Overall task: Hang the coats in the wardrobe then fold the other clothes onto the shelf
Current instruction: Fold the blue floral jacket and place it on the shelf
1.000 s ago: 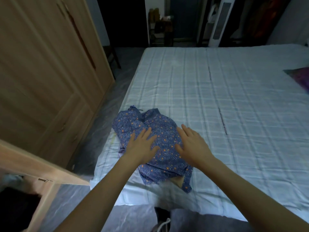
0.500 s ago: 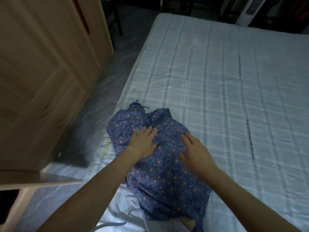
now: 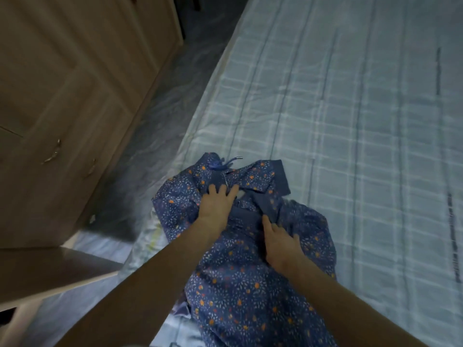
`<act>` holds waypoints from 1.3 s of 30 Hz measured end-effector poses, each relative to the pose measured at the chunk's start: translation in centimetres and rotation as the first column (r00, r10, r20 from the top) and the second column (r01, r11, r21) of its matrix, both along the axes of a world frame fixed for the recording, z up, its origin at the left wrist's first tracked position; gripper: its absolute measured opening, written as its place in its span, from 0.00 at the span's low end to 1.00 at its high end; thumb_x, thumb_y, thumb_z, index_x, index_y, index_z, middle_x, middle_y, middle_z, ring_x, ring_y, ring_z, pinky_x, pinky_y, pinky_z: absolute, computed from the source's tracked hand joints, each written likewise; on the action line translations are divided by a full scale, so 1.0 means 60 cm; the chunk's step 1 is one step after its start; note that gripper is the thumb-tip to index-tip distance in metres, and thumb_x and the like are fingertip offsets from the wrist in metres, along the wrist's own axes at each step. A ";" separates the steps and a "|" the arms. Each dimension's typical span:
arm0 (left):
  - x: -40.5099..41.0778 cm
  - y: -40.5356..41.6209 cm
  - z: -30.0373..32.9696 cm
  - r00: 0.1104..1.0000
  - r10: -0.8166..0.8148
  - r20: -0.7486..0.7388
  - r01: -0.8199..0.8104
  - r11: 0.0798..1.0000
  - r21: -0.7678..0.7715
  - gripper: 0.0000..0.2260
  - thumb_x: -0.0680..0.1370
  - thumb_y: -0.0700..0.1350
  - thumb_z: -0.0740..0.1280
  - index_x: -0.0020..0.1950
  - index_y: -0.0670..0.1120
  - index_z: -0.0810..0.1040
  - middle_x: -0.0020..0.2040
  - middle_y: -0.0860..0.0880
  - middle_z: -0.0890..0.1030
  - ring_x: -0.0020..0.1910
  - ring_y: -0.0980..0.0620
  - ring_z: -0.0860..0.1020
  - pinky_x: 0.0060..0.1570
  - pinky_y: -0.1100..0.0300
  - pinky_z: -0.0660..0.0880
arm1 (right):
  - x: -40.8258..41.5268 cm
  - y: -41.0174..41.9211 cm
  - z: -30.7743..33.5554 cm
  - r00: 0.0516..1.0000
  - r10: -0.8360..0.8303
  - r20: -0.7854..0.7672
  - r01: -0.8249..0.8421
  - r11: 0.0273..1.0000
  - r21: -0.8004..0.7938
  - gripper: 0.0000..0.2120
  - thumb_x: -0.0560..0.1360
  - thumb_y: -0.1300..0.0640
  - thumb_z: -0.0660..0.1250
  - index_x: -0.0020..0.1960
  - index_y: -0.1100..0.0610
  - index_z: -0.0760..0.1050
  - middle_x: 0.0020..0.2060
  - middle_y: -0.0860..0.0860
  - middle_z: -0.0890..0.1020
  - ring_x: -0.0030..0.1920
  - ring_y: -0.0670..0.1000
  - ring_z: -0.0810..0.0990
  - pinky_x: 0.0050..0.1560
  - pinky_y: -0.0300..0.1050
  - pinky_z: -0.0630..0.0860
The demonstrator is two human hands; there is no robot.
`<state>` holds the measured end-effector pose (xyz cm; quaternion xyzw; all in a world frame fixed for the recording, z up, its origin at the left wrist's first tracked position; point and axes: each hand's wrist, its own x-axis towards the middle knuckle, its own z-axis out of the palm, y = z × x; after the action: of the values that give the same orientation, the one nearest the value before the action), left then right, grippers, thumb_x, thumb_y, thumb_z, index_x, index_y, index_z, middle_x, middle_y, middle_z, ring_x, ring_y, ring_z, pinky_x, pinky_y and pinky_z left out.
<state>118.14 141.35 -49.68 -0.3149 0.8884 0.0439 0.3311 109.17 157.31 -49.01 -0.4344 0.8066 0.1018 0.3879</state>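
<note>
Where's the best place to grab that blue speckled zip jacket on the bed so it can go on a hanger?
Take the blue speckled zip jacket at the collar end, by the plain blue ribbed band, reaching from above. It lies crumpled with that end farthest from you, so lifting there should probably let the body hang straight.

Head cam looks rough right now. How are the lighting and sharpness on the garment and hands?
Head view: dim, bluish light; blue floral-print jacket and both hands, left hand and right hand, readable but soft; wooden wardrobe motion-smeared; wide-angle bending of the pale checked bedsheet lines.
</note>
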 end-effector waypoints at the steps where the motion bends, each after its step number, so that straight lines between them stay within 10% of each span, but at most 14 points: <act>1: 0.006 0.003 0.005 1.000 0.017 0.005 -0.017 1.000 0.016 0.45 0.76 0.39 0.70 0.79 0.49 0.40 0.77 0.41 0.54 0.73 0.32 0.58 0.57 0.48 0.73 | 0.007 0.017 0.002 1.000 0.000 -0.008 0.000 0.999 0.037 0.39 0.80 0.61 0.59 0.78 0.53 0.35 0.74 0.53 0.61 0.72 0.57 0.63 0.70 0.64 0.57; 5: 0.033 0.031 0.047 0.999 -0.031 0.019 0.030 1.000 0.005 0.39 0.75 0.44 0.72 0.77 0.47 0.51 0.75 0.43 0.57 0.66 0.36 0.69 0.48 0.52 0.74 | 0.017 0.052 0.043 0.998 0.029 -0.063 -0.027 0.999 0.047 0.39 0.78 0.59 0.62 0.78 0.48 0.40 0.56 0.56 0.79 0.50 0.58 0.78 0.51 0.56 0.73; 10: 0.048 0.057 0.158 0.928 -0.369 0.052 0.372 0.924 -0.087 0.20 0.75 0.61 0.66 0.58 0.47 0.78 0.53 0.47 0.80 0.51 0.45 0.78 0.52 0.53 0.68 | -0.004 0.106 0.156 0.979 0.095 -0.182 -0.082 0.994 0.074 0.14 0.75 0.50 0.65 0.59 0.54 0.76 0.56 0.53 0.79 0.55 0.55 0.79 0.50 0.48 0.75; 17: 0.044 0.131 0.321 0.680 -0.731 -0.053 0.733 0.675 0.087 0.30 0.68 0.70 0.59 0.42 0.45 0.82 0.43 0.49 0.82 0.53 0.48 0.73 0.67 0.49 0.61 | -0.080 0.281 0.330 0.953 0.039 -0.300 -0.041 0.999 0.002 0.29 0.68 0.31 0.65 0.63 0.46 0.75 0.58 0.49 0.77 0.59 0.51 0.78 0.54 0.45 0.74; 24: 0.034 0.216 0.419 0.904 -0.423 0.059 0.407 0.895 0.181 0.17 0.71 0.59 0.66 0.57 0.53 0.78 0.51 0.49 0.82 0.49 0.45 0.80 0.47 0.55 0.76 | -0.189 0.452 0.447 0.881 0.079 -0.466 -0.197 0.957 -0.211 0.27 0.69 0.27 0.59 0.55 0.47 0.73 0.49 0.47 0.75 0.50 0.52 0.81 0.38 0.46 0.69; 34: -0.160 0.288 0.637 0.951 -0.288 -0.112 0.294 0.955 0.033 0.14 0.70 0.56 0.71 0.53 0.53 0.80 0.48 0.51 0.83 0.48 0.50 0.79 0.40 0.61 0.69 | -0.375 0.513 0.591 0.857 -0.482 -0.182 0.150 0.571 -0.807 0.08 0.73 0.63 0.64 0.50 0.56 0.71 0.41 0.61 0.80 0.43 0.64 0.79 0.36 0.50 0.70; 39: -0.233 0.266 0.727 0.980 -0.166 -0.113 0.189 0.950 0.250 0.13 0.64 0.38 0.69 0.49 0.44 0.81 0.43 0.47 0.84 0.42 0.51 0.80 0.38 0.65 0.73 | -0.465 0.510 0.683 0.992 -0.124 0.021 0.120 0.883 -0.454 0.17 0.70 0.70 0.62 0.48 0.51 0.79 0.47 0.52 0.84 0.52 0.55 0.81 0.53 0.52 0.77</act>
<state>104.15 157.34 -6.08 -0.1853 0.9138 0.1440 0.3315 81.26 187.91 -8.03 -0.4611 0.8352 -0.1120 0.2779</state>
